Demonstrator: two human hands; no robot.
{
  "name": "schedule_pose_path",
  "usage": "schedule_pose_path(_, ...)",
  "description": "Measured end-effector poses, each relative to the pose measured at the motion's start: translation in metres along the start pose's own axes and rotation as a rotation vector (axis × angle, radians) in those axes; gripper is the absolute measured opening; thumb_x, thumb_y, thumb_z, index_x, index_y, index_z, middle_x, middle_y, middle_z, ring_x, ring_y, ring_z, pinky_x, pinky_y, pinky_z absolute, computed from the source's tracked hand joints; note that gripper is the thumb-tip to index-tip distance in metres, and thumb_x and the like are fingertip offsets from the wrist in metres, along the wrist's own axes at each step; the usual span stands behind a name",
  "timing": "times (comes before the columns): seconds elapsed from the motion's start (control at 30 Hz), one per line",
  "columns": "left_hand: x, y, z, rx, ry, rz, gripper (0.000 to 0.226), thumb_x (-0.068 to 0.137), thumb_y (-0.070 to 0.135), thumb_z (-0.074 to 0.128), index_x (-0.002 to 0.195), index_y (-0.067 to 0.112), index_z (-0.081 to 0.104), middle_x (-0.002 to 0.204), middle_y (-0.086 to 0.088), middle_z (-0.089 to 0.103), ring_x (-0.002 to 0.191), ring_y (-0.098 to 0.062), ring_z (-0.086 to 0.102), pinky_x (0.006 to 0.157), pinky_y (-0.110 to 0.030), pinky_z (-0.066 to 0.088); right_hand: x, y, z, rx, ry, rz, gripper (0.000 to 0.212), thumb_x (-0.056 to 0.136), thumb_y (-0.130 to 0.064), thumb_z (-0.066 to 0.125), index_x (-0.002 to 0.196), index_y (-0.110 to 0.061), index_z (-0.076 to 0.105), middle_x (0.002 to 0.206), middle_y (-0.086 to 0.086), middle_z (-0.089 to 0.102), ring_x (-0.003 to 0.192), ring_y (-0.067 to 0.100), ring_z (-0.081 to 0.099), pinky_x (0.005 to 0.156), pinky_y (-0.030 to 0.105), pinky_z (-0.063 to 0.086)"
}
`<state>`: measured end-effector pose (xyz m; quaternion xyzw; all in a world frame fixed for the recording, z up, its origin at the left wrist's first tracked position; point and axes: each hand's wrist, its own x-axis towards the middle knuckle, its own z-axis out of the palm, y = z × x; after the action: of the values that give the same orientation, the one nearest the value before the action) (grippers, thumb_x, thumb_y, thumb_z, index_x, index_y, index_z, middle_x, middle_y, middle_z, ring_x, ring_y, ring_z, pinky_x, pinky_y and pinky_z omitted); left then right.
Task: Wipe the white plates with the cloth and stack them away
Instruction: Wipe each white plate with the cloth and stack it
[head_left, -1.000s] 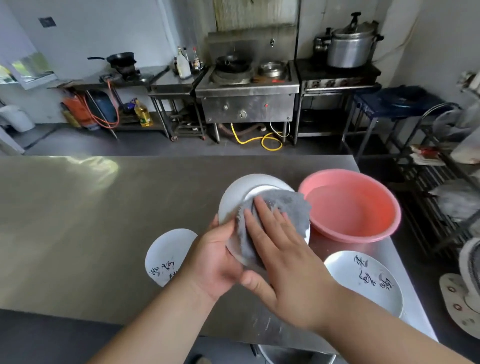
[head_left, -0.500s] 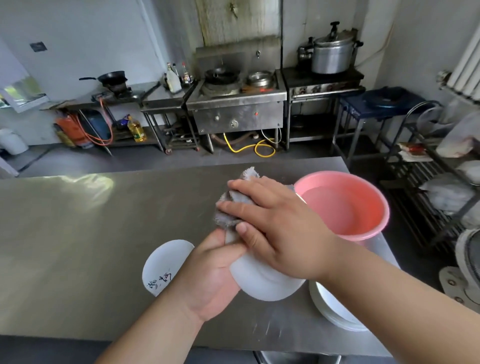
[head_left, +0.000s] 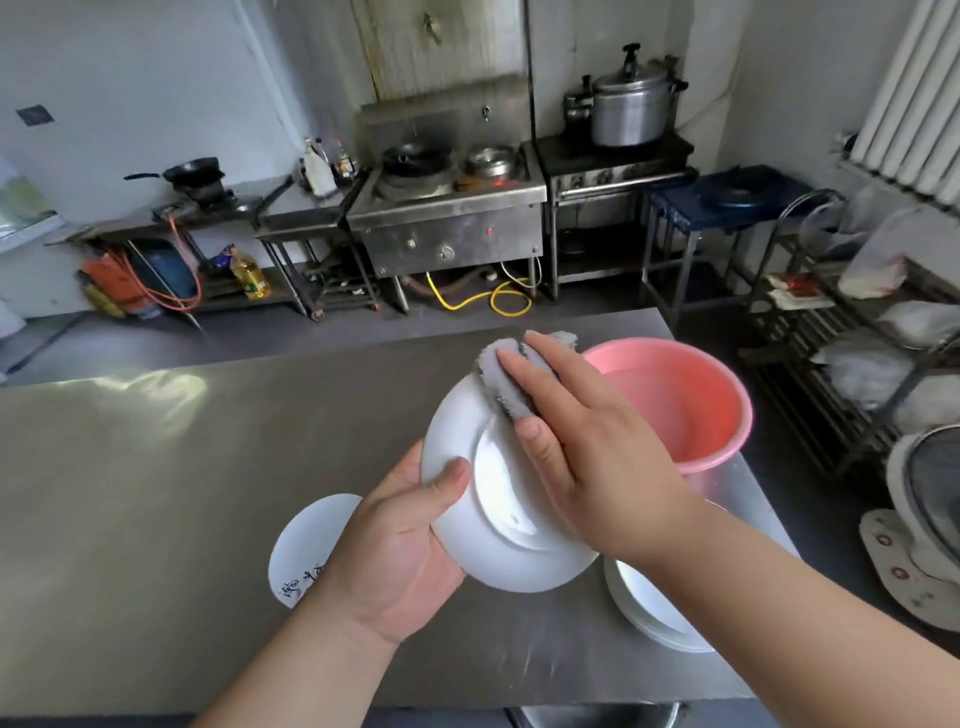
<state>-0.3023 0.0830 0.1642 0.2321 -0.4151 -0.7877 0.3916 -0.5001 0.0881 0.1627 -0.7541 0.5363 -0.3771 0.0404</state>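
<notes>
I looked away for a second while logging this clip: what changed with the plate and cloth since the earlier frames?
The held plate was turned over: a second ago its face was being wiped, now its underside with the foot ring shows. The right hand slid the grey cloth up to the far rim. The left hand kept its grip, thumb now on the underside. The pink basin and both plates on the table stayed put.

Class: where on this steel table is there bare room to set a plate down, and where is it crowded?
Bare: the table's whole left half, left of the lone plate, and the far strip behind the hands. Crowded: the right end, where the pink basin and the plate stack sit close together, with the held plate above.
</notes>
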Motion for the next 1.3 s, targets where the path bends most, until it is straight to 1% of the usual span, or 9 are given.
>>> schedule_pose_path(0.13,0.006,-0.005,0.003,-0.184,0.087,0.026,0.055,0.098,0.016,0.053,0.152,0.005,0.05,0.153,-0.024,0.052,0.142,-0.043,0.051,0.116,-0.059,0.041,-0.022,0.0,0.007,0.153,0.14,0.276,0.052,0.113,-0.038,0.029,0.161,-0.022,0.038,0.165,-0.008,0.034,0.155,0.005,0.024,0.126,0.028,0.022)
schedule_pose_path(0.23,0.006,-0.013,0.008,-0.167,0.09,-0.006,0.052,0.099,0.014,0.05,0.15,0.006,0.053,0.152,-0.025,0.053,0.141,-0.043,0.051,0.115,-0.058,0.043,-0.015,-0.001,0.001,0.014,0.044,0.152,0.053,0.11,-0.042,0.034,0.157,-0.019,0.045,0.164,0.003,0.039,0.153,0.018,0.033,0.122,0.034,0.03)
schedule_pose_path(0.33,0.006,-0.009,0.01,-0.154,0.093,0.011,0.05,0.099,0.014,0.05,0.148,0.006,0.056,0.152,-0.024,0.054,0.141,-0.041,0.052,0.114,-0.055,0.045,0.008,0.009,-0.019,0.027,-0.047,0.084,0.051,0.111,-0.044,0.036,0.156,-0.023,0.047,0.164,-0.002,0.04,0.152,0.013,0.034,0.119,0.022,0.029)
schedule_pose_path(0.57,0.016,0.008,0.002,-0.17,0.185,0.105,0.052,0.105,0.017,0.045,0.156,0.007,0.044,0.153,-0.021,0.054,0.14,-0.039,0.054,0.111,-0.058,0.047,-0.052,-0.019,0.021,0.15,0.096,0.269,0.064,0.11,-0.047,0.028,0.167,-0.021,0.014,0.176,-0.001,-0.001,0.161,0.012,-0.003,0.127,0.021,0.005)
schedule_pose_path(0.73,0.013,0.005,0.004,-0.155,0.163,0.111,0.05,0.106,0.015,0.041,0.155,0.007,0.046,0.154,-0.021,0.052,0.143,-0.039,0.05,0.113,-0.055,0.046,0.006,0.005,-0.012,0.078,0.053,0.174,0.053,0.112,-0.038,0.039,0.16,-0.017,0.04,0.169,0.006,0.029,0.157,0.02,0.026,0.127,0.034,0.023)
schedule_pose_path(0.97,0.017,-0.007,0.011,-0.185,0.173,0.094,0.05,0.106,0.017,0.043,0.155,0.008,0.048,0.155,-0.021,0.052,0.145,-0.039,0.048,0.115,-0.054,0.044,-0.049,-0.023,0.043,0.284,0.256,0.319,0.062,0.109,-0.054,0.032,0.165,-0.03,0.02,0.174,-0.01,0.001,0.161,0.012,0.0,0.129,0.034,0.005)
schedule_pose_path(1.07,0.015,-0.007,0.016,-0.164,0.09,0.02,0.054,0.106,0.019,0.045,0.157,0.005,0.042,0.162,-0.022,0.042,0.151,-0.04,0.038,0.122,-0.056,0.034,-0.025,-0.005,0.028,0.373,0.327,0.407,0.06,0.106,-0.042,0.045,0.161,-0.021,0.033,0.169,-0.01,0.024,0.156,0.002,0.017,0.128,0.028,0.016)
schedule_pose_path(1.17,0.016,0.009,0.007,-0.191,0.074,-0.027,0.061,0.105,0.035,0.049,0.158,0.006,0.041,0.163,-0.022,0.039,0.152,-0.041,0.036,0.124,-0.059,0.029,0.01,0.013,-0.004,0.393,0.231,0.278,0.045,0.104,-0.02,0.057,0.149,-0.017,0.055,0.151,-0.012,0.053,0.143,-0.004,0.041,0.12,0.021,0.031)
schedule_pose_path(1.3,0.021,0.012,-0.009,-0.15,0.109,-0.037,0.057,0.108,0.039,0.039,0.152,0.004,0.051,0.158,-0.023,0.046,0.146,-0.039,0.047,0.118,-0.054,0.042,0.004,0.008,-0.004,0.343,0.07,0.211,0.05,0.106,-0.027,0.052,0.154,-0.015,0.049,0.161,-0.007,0.042,0.151,0.001,0.033,0.123,0.02,0.023)
